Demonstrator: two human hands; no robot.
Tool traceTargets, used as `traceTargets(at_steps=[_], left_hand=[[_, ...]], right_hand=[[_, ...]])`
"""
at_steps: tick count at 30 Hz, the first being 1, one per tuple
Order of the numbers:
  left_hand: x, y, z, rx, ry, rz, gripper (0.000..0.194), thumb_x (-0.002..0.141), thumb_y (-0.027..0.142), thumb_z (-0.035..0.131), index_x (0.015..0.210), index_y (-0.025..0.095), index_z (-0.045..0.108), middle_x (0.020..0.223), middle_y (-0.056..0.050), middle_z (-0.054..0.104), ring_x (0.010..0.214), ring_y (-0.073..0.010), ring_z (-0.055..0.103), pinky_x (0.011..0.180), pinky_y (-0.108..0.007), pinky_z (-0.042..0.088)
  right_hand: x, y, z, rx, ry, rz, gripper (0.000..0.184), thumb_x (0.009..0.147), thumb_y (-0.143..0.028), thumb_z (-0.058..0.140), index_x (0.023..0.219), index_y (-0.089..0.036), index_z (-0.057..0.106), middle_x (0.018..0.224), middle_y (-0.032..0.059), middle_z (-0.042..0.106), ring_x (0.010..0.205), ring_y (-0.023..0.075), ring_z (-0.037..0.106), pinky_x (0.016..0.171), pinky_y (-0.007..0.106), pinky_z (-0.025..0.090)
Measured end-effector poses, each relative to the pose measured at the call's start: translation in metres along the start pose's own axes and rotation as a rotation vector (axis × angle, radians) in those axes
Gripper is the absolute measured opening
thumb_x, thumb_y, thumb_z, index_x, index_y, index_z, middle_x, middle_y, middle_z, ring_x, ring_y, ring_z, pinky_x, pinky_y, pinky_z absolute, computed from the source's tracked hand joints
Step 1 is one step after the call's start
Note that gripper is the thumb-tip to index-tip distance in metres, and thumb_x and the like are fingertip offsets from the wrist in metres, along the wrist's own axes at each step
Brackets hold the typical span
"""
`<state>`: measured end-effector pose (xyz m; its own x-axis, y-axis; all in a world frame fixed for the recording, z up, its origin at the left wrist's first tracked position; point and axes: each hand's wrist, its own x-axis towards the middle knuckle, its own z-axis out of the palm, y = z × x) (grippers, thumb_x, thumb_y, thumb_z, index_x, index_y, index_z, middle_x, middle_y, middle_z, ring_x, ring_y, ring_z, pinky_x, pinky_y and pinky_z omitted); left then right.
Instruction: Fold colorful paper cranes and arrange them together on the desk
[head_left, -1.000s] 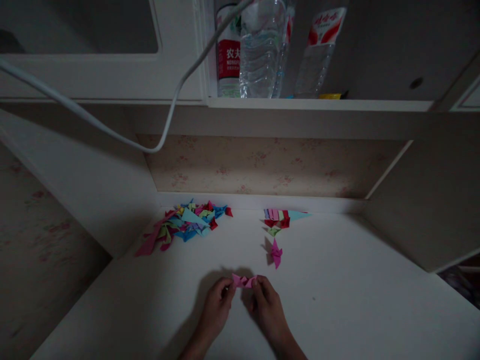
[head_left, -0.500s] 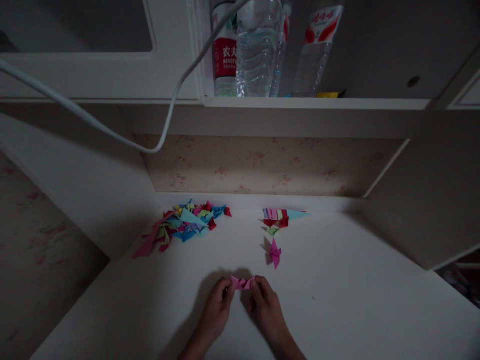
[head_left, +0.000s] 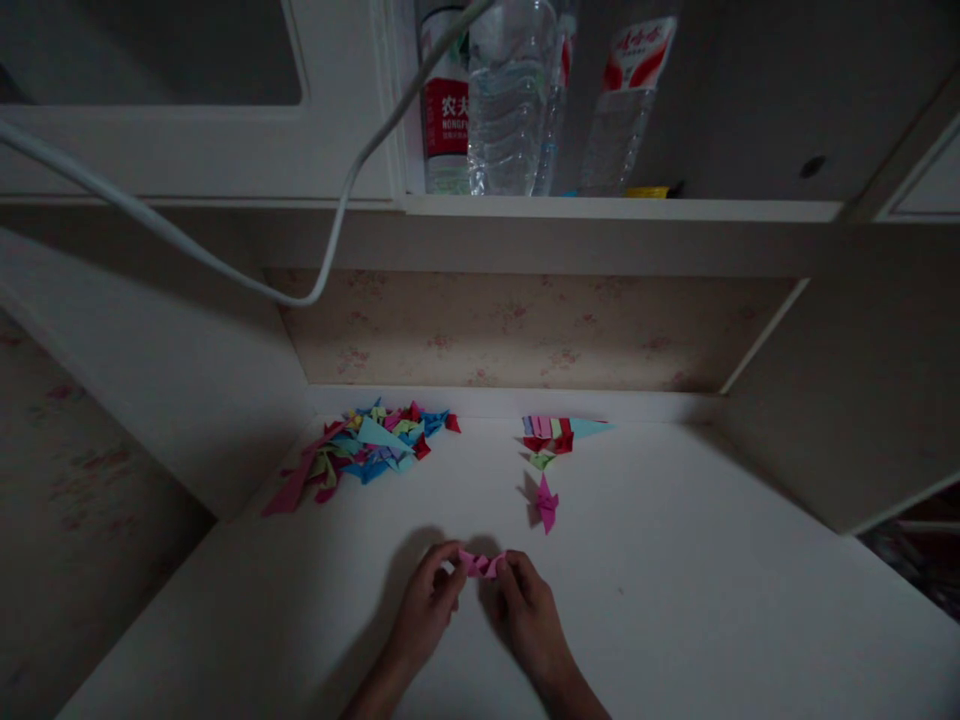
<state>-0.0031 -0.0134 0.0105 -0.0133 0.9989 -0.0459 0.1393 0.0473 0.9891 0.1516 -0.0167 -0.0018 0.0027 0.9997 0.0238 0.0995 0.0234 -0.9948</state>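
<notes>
A small pink folded paper piece (head_left: 481, 566) is pinched between both hands above the white table. My left hand (head_left: 429, 603) grips its left end with thumb and forefinger. At the other end, my right hand (head_left: 531, 607) holds it between thumb and fingers. The paper has pointed ends and creased folds in the middle. Beyond it, a magenta origami piece (head_left: 547, 503) with pointed tips rests on the table. Farther back lie a light green folded paper (head_left: 541, 460) and several red, pink and purple folded papers (head_left: 550, 430) beside a pale blue pointed one (head_left: 591, 427).
A heap of colourful folded papers (head_left: 375, 445) lies at the back left of the white table (head_left: 675, 600). Overhead, a shelf (head_left: 622, 209) holds several plastic bottles (head_left: 506, 120). A white cable (head_left: 337, 235) hangs in front of the cabinet. Side panels border the table.
My left fingers have shifted slightly upward on the left end of the pink paper, which both hands still hold. The view has drifted a little to the right.
</notes>
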Motion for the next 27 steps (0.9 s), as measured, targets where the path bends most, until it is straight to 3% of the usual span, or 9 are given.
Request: traceTargets(at_steps=[4, 7, 9, 13, 19, 24, 27], left_hand=[[0.007, 0.016, -0.01, 0.171, -0.131, 0.076, 0.036, 0.08, 0.051, 0.057, 0.081, 0.018, 0.072, 0.07, -0.003, 0.066, 0.053, -0.0116, 0.053, 0.048, -0.02, 0.038], [0.023, 0.028, -0.022, 0.283, -0.212, 0.134, 0.032, 0.081, 0.045, 0.056, 0.08, 0.018, 0.074, 0.072, -0.004, 0.07, 0.057, -0.0139, 0.057, 0.05, -0.02, 0.04], [0.041, 0.033, -0.031, 0.338, -0.205, 0.174, 0.03, 0.081, 0.043, 0.056, 0.085, 0.019, 0.074, 0.077, -0.004, 0.072, 0.058, -0.0151, 0.06, 0.05, -0.021, 0.042], [0.087, 0.036, -0.033, 0.443, -0.073, 0.254, 0.028, 0.082, 0.037, 0.054, 0.09, 0.017, 0.072, 0.084, -0.007, 0.073, 0.066, -0.0177, 0.065, 0.057, -0.023, 0.048], [0.138, 0.044, 0.01, 0.509, -0.102, 0.324, 0.023, 0.082, 0.032, 0.056, 0.093, 0.017, 0.07, 0.083, -0.006, 0.074, 0.068, -0.0173, 0.066, 0.061, -0.024, 0.048], [0.157, 0.053, 0.05, 0.574, -0.162, 0.39, 0.02, 0.085, 0.027, 0.054, 0.09, 0.019, 0.072, 0.082, -0.005, 0.075, 0.073, -0.0178, 0.067, 0.069, -0.025, 0.047], [0.166, 0.06, 0.069, 0.602, -0.181, 0.425, 0.021, 0.086, 0.026, 0.053, 0.091, 0.021, 0.073, 0.092, -0.005, 0.075, 0.085, -0.0186, 0.066, 0.079, -0.026, 0.045]], right_hand=[[-0.002, -0.003, 0.0, 0.005, -0.016, 0.011, 0.037, 0.09, -0.052, 0.042, 0.086, -0.019, 0.059, 0.059, -0.0029, 0.053, 0.05, 0.0127, 0.047, 0.049, 0.023, 0.036], [-0.002, -0.002, 0.0, 0.017, -0.022, 0.025, 0.037, 0.09, -0.052, 0.042, 0.091, -0.019, 0.059, 0.057, -0.0038, 0.052, 0.049, 0.0124, 0.046, 0.047, 0.022, 0.035], [-0.002, 0.0, 0.001, 0.033, -0.008, 0.027, 0.037, 0.09, -0.053, 0.042, 0.092, -0.019, 0.059, 0.057, -0.004, 0.051, 0.049, 0.0119, 0.046, 0.047, 0.021, 0.035], [-0.001, 0.003, 0.002, 0.083, -0.005, 0.04, 0.038, 0.089, -0.054, 0.044, 0.088, -0.019, 0.058, 0.06, -0.0028, 0.053, 0.047, 0.0105, 0.043, 0.044, 0.021, 0.033], [-0.001, 0.001, 0.002, -0.003, -0.036, 0.006, 0.035, 0.091, -0.05, 0.042, 0.081, -0.02, 0.058, 0.06, -0.0022, 0.054, 0.048, 0.0112, 0.043, 0.047, 0.022, 0.033], [0.0, 0.001, 0.003, -0.092, -0.031, -0.024, 0.033, 0.092, -0.046, 0.042, 0.081, -0.02, 0.059, 0.061, -0.0017, 0.054, 0.056, 0.013, 0.047, 0.053, 0.022, 0.034], [0.003, -0.001, 0.003, -0.133, -0.043, -0.034, 0.033, 0.093, -0.043, 0.04, 0.082, -0.02, 0.059, 0.064, -0.0011, 0.055, 0.059, 0.0135, 0.049, 0.055, 0.022, 0.036]])
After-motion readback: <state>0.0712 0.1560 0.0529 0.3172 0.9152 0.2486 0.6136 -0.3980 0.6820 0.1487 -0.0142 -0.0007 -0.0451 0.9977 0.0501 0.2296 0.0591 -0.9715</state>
